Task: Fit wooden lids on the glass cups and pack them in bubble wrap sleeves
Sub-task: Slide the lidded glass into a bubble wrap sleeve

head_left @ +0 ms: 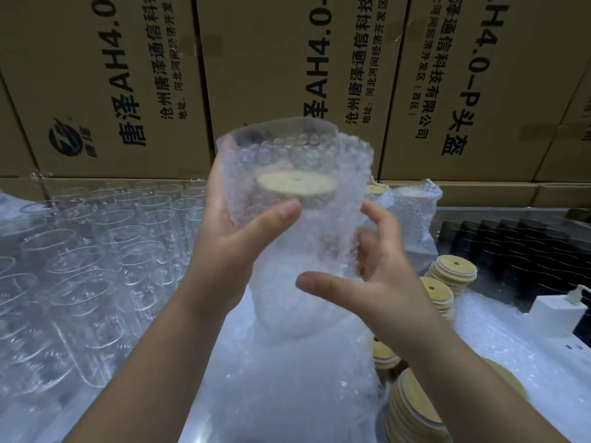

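The left hand (236,247) grips the bubble wrap sleeve (287,155) by its left side, thumb pressed across the front just under the wooden lid (297,185), which shows through the sleeve's open top. The glass cup (307,244) beneath the lid is only a blur through the wrap. The right hand (383,276) cups the sleeve's lower right side, fingers curled behind the wrap and thumb stretched across the front. The sleeve is held up in the air above the middle of the counter (479,219). Empty glass cups (80,266) crowd the counter's left side, stacks of lids (452,273) line its right side, and wrapped cups (412,212) stand near the back edge, below the cardboard boxes (256,75)
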